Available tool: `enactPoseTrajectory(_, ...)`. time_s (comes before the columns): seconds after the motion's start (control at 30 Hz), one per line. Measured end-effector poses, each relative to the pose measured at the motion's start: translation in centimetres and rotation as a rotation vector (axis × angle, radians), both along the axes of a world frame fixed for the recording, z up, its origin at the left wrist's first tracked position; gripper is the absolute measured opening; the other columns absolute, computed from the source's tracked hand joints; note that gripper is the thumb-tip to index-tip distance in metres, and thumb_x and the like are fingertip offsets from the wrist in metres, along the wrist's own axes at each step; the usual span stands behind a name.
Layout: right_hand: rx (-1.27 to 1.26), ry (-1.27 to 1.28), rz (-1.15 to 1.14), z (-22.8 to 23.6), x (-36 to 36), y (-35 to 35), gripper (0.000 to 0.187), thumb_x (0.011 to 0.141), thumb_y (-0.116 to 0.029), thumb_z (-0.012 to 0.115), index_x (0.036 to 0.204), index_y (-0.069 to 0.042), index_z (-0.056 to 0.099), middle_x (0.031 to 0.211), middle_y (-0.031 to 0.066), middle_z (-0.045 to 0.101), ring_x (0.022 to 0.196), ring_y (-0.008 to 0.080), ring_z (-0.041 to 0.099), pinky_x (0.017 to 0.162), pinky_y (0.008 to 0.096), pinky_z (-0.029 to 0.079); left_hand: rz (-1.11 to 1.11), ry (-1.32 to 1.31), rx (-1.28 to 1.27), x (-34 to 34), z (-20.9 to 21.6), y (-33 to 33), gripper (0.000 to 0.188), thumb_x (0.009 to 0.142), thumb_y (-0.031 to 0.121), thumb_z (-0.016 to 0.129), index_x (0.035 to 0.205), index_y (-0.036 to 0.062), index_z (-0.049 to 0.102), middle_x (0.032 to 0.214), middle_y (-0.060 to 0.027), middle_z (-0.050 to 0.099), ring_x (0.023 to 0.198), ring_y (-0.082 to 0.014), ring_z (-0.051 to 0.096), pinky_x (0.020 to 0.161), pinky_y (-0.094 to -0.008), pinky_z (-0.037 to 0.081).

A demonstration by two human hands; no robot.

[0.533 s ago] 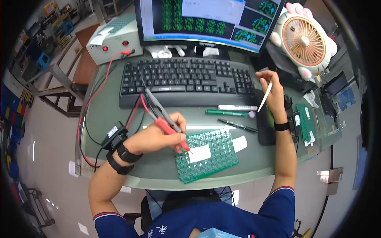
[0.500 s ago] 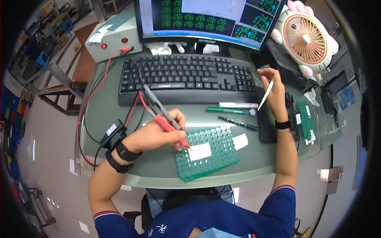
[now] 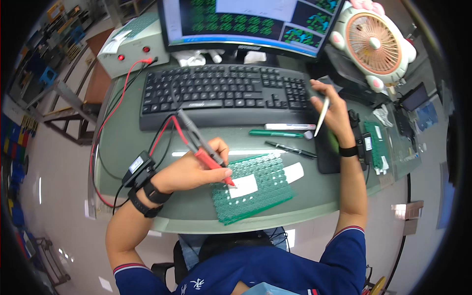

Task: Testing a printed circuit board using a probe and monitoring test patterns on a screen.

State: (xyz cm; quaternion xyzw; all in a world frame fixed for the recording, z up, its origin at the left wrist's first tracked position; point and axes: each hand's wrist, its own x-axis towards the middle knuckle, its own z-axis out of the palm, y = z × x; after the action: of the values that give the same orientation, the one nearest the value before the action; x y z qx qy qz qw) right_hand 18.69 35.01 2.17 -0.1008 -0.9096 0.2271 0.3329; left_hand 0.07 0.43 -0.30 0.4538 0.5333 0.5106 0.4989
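Observation:
My left hand (image 3: 194, 172) is closed round a red test probe (image 3: 208, 159) and a grey test probe (image 3: 191, 128), held together like pens. The red one's tip is over the left edge of a white paper slip (image 3: 244, 186); whether it touches is too small to tell. That slip lies on a green circuit board panel (image 3: 260, 205) near the table's front edge. At the keyboard's right end, my right hand (image 3: 337, 114) grips a slim white stick (image 3: 322, 117), pointing down, its fingers stretched toward the number keys of the black keyboard (image 3: 211, 91).
Markers (image 3: 278, 133) and a black pen (image 3: 290, 149) lie between keyboard and panel. A monitor (image 3: 246, 24) stands behind. The probe leads run left to a metal box (image 3: 132, 51) with red lights. At right are a mouse pad (image 3: 327, 157), more boards (image 3: 377, 147) and a fan (image 3: 373, 44).
The whole view has shifted slightly, moving the scene a little left and up. My right fingers reach slightly farther toward the number keys. Both hands keep their holds.

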Motion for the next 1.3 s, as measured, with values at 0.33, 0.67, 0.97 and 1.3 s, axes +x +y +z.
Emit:
enactPoseTrajectory(0.33, 0.233, -0.127, 0.155, 1.7, -2.3, -1.2, 0.01, 0.094, -0.011, 0.057, 0.099, -0.003, 0.061, 0.09, 0.0088, 0.071, 0.097, 0.0301, 0.063, 0.087, 0.0397, 0.046, 0.019, -0.055, -0.083, 0.1, 0.7, -0.4, 0.023, 0.09, 0.015, 0.066, 0.1, 0.0053, 0.048, 0.093, -0.0033, 0.061, 0.091, -0.0102, 0.064, 0.079, -0.0251, 0.051)
enactPoseTrajectory(0.67, 0.301, -0.178, 0.098, 0.6, -2.9, -1.3, 0.005, 0.091, -0.014, 0.06, 0.093, -0.01, 0.06, 0.088, 0.0024, 0.067, 0.091, 0.0256, 0.061, 0.092, 0.0407, 0.043, 0.01, -0.083, -0.078, 0.2, 0.7, -0.6, 0.022, 0.091, 0.015, 0.065, 0.1, 0.0056, 0.047, 0.094, -0.0036, 0.062, 0.092, -0.0101, 0.063, 0.079, -0.0255, 0.052)
enactPoseTrajectory(0.97, 0.283, -0.157, -0.073, 1.0, -1.4, -0.2, 0.009, 0.095, -0.018, 0.056, 0.095, -0.009, 0.058, 0.082, 0.0038, 0.069, 0.088, 0.0285, 0.062, 0.087, 0.0406, 0.042, -0.01, -0.084, -0.059, 0.3, 0.6, -0.4, 0.024, 0.09, 0.015, 0.067, 0.099, 0.0064, 0.047, 0.092, -0.0004, 0.054, 0.088, -0.0088, 0.062, 0.074, -0.0239, 0.051)
enactPoseTrajectory(1.3, 0.251, -0.173, -0.173, 1.5, 0.8, -0.8, 0.01, 0.091, -0.018, 0.059, 0.089, -0.008, 0.057, 0.075, 0.0063, 0.066, 0.08, 0.0293, 0.064, 0.083, 0.041, 0.044, 0.028, -0.157, -0.023, 0.0, 0.0, -0.1, 0.021, 0.091, 0.012, 0.066, 0.1, 0.0055, 0.047, 0.093, -0.0026, 0.058, 0.086, -0.0106, 0.066, 0.074, -0.0237, 0.054)
